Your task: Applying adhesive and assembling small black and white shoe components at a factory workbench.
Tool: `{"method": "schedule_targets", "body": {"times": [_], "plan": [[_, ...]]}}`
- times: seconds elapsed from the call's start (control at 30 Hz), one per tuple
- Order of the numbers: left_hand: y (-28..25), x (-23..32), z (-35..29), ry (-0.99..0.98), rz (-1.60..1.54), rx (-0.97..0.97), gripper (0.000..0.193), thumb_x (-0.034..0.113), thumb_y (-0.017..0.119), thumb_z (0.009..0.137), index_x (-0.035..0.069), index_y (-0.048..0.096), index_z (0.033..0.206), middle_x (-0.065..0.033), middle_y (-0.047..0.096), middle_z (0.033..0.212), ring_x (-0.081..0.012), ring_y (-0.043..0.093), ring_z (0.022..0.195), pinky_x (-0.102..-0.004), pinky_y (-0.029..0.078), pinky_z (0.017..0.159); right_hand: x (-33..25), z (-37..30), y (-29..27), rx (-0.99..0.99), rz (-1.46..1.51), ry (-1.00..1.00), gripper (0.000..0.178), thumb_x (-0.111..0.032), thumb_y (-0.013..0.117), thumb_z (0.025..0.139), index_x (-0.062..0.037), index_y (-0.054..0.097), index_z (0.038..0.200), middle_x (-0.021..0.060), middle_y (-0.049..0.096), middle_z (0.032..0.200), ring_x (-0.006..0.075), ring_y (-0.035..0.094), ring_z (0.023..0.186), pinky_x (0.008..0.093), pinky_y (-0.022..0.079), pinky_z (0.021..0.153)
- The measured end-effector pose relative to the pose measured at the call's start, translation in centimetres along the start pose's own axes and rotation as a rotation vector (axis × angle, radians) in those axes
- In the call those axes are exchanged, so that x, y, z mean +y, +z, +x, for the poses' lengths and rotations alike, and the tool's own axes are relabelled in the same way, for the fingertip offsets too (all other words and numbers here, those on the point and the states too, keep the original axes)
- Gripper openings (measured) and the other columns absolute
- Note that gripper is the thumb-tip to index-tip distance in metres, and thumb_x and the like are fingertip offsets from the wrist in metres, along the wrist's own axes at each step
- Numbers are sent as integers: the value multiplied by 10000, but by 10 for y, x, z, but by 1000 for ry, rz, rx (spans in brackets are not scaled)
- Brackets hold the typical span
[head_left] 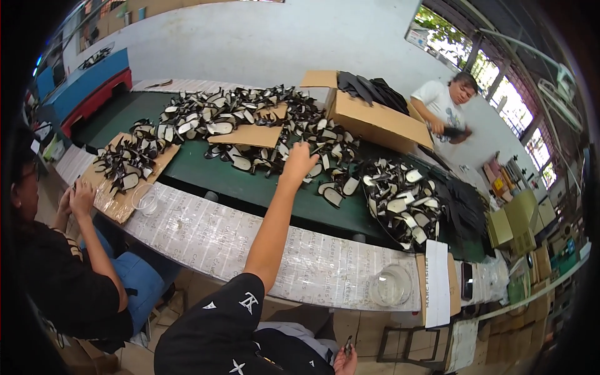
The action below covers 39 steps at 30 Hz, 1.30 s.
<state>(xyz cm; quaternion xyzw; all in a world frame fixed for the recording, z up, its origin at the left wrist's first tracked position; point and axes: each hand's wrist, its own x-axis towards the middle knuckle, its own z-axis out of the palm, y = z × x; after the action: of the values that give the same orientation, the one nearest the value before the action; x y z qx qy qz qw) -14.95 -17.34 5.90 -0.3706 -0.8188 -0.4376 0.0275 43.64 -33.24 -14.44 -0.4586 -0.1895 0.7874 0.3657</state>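
Note:
My left arm stretches across the bench, and my left hand (300, 164) is at the near side of a heap of black shoe parts (244, 112) with cream oval faces, which look like heels. Its fingers are curled in among them; what they hold, if anything, is hidden. Low by my lap, my right hand (345, 361) is closed around a small metal hand tool (349, 344), like snippers. Just right of my left hand lie more loose shoe parts (333, 195). A flat piece of cardboard (250, 135) lies within the heap.
A green conveyor belt (181, 164) carries the heaps, with a cardboard box (375, 122) of black pieces behind. On the near ledge (312, 262) stand a clear round tub (390, 285) and a clear cup (145, 201). Co-workers sit at left (69, 275) and stand at far right (447, 103).

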Motion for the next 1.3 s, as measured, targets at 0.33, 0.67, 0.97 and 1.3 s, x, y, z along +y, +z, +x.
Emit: {"method": "schedule_targets", "body": {"times": [0.33, 0.67, 0.97, 1.3], "plan": [[50, 12, 72, 249, 448, 104, 331, 213, 611, 822, -25, 629, 1050, -216, 546, 1175, -410, 442, 1214, -533, 386, 982, 20, 30, -32, -61, -255, -153, 261, -241, 569, 931, -88, 594, 1140, 96, 601, 1083, 223, 567, 973, 330, 500, 864], [49, -76, 268, -29, 570, 91, 499, 406, 552, 859, 93, 589, 1246, -162, 525, 1275, -364, 398, 1276, -528, 378, 1003, -8, 49, 36, 194, -773, -36, 343, -200, 522, 976, -22, 513, 1268, 95, 615, 1144, 214, 613, 1003, 352, 514, 869], [155, -131, 333, -173, 538, 38, 662, 576, 408, 868, 216, 432, 1423, -93, 317, 1525, -473, 158, 1405, -746, 67, 1043, 13, 70, 7, 477, -495, 336, 356, -212, 520, 976, -25, 501, 1279, 90, 601, 1171, 215, 595, 1039, 364, 497, 899], [133, -166, 390, -109, 716, -102, 643, 505, 321, 886, 188, 405, 1439, -149, 324, 1516, -483, 191, 1399, -739, 62, 1050, 37, 74, -12, 529, -129, 574, 372, -224, 518, 976, -28, 488, 1290, 85, 587, 1202, 215, 574, 1078, 377, 479, 932]]}}
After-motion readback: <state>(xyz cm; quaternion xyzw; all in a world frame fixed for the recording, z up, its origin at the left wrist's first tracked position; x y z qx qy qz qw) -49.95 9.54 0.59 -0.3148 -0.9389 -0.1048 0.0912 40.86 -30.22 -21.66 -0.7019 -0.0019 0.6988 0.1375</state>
